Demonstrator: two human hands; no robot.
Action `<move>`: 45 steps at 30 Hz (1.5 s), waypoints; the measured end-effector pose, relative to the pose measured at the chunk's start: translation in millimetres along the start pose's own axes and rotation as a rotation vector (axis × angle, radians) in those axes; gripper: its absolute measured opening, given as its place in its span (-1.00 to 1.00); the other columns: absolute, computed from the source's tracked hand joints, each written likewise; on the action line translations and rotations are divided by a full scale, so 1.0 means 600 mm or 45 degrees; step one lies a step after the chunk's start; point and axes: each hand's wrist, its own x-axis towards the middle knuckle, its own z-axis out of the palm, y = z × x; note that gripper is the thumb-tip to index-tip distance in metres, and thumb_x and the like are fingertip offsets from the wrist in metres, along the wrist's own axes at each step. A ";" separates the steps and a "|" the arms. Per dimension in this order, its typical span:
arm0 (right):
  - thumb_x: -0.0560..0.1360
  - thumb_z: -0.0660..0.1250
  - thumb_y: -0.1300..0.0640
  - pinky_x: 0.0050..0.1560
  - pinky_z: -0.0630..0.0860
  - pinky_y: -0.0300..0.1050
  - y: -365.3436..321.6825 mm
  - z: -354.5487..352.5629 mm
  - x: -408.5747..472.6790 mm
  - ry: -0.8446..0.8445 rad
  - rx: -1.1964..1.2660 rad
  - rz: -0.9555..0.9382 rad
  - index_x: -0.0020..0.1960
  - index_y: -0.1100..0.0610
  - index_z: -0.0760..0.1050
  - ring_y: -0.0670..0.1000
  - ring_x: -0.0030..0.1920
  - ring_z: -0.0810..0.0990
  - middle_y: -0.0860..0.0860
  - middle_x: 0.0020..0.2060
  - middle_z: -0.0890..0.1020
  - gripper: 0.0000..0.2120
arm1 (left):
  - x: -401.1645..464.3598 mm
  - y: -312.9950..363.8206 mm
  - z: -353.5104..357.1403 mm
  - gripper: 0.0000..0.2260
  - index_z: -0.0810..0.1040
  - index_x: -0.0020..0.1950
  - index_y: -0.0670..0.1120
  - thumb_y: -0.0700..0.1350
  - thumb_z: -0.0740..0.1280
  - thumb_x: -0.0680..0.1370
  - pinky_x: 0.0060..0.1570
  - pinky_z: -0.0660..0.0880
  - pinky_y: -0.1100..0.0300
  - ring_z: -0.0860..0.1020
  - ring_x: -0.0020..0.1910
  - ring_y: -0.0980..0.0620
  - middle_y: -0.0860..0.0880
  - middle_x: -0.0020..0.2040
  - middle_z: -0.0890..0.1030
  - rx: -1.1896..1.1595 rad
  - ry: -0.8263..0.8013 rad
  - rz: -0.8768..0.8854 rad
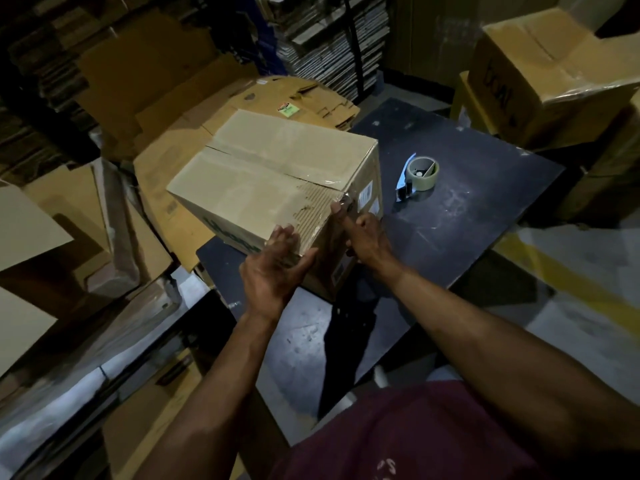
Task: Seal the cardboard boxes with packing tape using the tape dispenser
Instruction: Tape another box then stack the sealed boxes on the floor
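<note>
Now pressing tape onto box [273, 174]: left hand [273, 268] flat on near corner, right hand [360, 237] fingers extended. Dispenser [417, 178] right, nearer right hand.

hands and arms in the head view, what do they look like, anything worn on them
Both arms are bare from the wrists up as far as the frame shows: no sleeves, gloves, watch or bands are visible. The left hand and right hand are bare too. A maroon shirt with faint pale lettering covers the torso at the bottom edge.
</note>
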 end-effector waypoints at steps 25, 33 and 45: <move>0.65 -0.07 -0.35 0.61 -0.02 0.28 -0.037 0.127 -0.099 0.479 -0.094 -0.722 0.65 0.26 -0.01 0.28 0.64 0.00 0.27 0.63 0.04 -0.17 | 0.170 0.044 0.032 -0.57 0.67 0.34 -0.02 0.18 0.20 0.65 0.23 0.53 0.12 0.64 0.26 -0.05 -0.06 0.24 0.71 0.038 -0.114 -0.200; 0.54 -0.14 -0.53 0.61 -0.26 -0.10 0.018 0.143 -0.071 0.118 -0.035 -0.707 0.56 -0.08 -0.54 -0.18 0.59 -0.37 -0.04 0.59 -0.40 -0.10 | 0.166 0.025 0.069 -0.60 0.61 0.42 0.00 0.09 0.18 0.68 0.39 0.42 0.07 0.54 0.42 -0.08 -0.01 0.45 0.57 0.288 -0.343 -0.042; 0.64 -0.18 -0.39 0.61 -0.18 0.26 0.113 0.106 -0.024 0.185 -0.142 -0.494 0.64 0.18 -0.29 0.02 0.65 -0.29 0.00 0.63 -0.33 -0.17 | 0.166 0.023 0.073 -0.55 0.54 0.49 -0.09 0.10 0.14 0.72 0.50 0.39 -0.07 0.41 0.53 -0.03 -0.08 0.53 0.48 0.277 -0.433 0.080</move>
